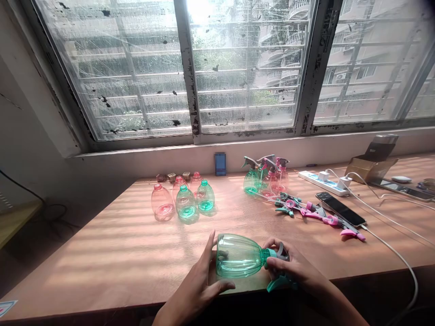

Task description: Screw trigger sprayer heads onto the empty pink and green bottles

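A clear green spray bottle [240,256] lies sideways in the air above the table's front edge, its base to the left. My right hand [288,262] is closed around its neck and the grey and green spray head [280,253], with the green trigger [279,283] pointing down. At the base end my left hand [205,280] is open, thumb and fingers apart beside the bottle; whether it touches the base I cannot tell. Farther back stand pink bottles [162,202] and green bottles [186,202] without spray heads.
Green and pink bottles with spray heads [251,176] stand at the back. Loose spray heads [306,210] lie beside a phone [340,209]. A power strip [323,182], white cables [390,217] and an open cardboard box [369,170] occupy the right. A blue box [220,164] leans at the wall.
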`<state>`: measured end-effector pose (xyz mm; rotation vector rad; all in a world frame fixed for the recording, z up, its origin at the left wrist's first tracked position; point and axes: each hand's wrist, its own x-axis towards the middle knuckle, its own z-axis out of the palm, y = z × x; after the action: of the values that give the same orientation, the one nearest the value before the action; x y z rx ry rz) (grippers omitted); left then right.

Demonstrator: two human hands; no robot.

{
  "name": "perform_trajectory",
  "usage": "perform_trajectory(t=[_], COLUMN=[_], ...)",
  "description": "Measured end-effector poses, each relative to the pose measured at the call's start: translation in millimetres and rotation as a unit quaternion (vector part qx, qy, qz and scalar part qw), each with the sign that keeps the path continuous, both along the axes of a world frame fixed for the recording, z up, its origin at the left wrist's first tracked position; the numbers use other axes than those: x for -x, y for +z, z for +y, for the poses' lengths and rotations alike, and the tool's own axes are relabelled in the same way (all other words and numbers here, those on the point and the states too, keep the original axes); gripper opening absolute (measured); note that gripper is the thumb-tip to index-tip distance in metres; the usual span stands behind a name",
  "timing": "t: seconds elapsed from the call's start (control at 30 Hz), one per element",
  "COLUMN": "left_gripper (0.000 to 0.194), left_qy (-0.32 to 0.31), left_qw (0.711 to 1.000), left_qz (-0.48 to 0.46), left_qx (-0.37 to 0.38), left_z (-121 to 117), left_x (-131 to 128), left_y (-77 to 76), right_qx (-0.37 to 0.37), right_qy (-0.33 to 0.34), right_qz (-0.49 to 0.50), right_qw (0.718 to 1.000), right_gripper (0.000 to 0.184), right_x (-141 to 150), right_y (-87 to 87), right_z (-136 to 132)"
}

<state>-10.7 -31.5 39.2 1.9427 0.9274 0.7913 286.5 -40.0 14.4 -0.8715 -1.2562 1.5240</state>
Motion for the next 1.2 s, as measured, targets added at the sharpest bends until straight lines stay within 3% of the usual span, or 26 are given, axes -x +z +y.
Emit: perform_trajectory(t=[0.33, 0.53, 0.67, 0.93, 1.2], left_gripper=[0.087, 0.105, 0.094, 0.095, 0.092], left_qy=[-0.024, 0.003, 0.014, -0.011, 0.001], left_qw=[1.000, 1.000, 0.999, 0.998, 0.999], left_qz=[-0.016, 0.007, 0.027, -0.013, 0.002], left_qx=[0.004, 0.020, 0.030, 0.053, 0.036], left_z=[2, 1, 0, 4, -1], left_x=[1, 1, 1, 2, -1], left_y=[-0.1, 2.4, 8.1, 3.5, 11.3], right_qx=[0.015, 0.010, 0.009, 0.012, 0.015], right_qy=[-0.004, 0.002, 0.002, -0.014, -0.011], right_qz=[0.003, -0.008, -0.011, -0.019, -0.017], right_qw=[1.000, 1.000, 1.000, 1.000, 1.000], right_gripper=[0.042, 0.041, 0.041, 0.043, 0.044], right_x=[0, 1, 1, 2, 2], right_y=[-1.5, 0.5, 1.9, 4.0, 4.5], right_z=[0, -1, 0, -1, -2])
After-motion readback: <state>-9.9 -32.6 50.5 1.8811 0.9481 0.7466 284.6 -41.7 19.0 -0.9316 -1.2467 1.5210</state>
